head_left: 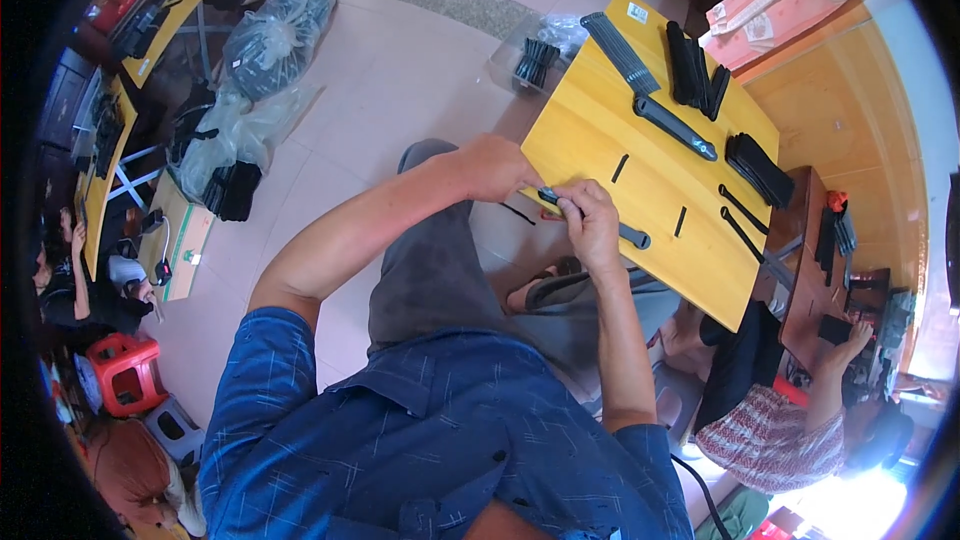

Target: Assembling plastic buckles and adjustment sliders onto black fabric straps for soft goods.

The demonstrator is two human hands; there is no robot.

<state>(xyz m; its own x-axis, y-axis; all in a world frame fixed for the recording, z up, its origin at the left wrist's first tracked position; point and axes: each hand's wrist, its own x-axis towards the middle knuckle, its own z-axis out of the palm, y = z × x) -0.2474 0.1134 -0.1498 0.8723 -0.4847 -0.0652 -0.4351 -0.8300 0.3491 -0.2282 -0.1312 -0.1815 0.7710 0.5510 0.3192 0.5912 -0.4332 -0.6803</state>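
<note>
We look down on our own two hands working at the near-left edge of a yellow wooden tabletop (600, 130). Our left hand (495, 168) and right hand (590, 225) meet over a long black plastic piece (605, 223), which lies partly on the tabletop with its far end poking out to the right of our fingers. Both hands are closed around it, the left pinching its near end, the right wrapped over its middle. Judging by what lies around, we seem to be partway through: finished-looking black pieces sit in stacks (695, 65) at the far side and another stack (760, 168) at the right, while a long black handle (675, 127), two small black strips (620, 168) and a pair of thin black parts (740, 220) lie loose between them, seemingly not yet dealt with. A ribbed black comb-like part (620, 50) rests at the far edge. Nothing blocks our hands. On the floor to the left are clear bags of black parts (275, 35); a person in a patterned top (770, 435) sits near right.
</note>
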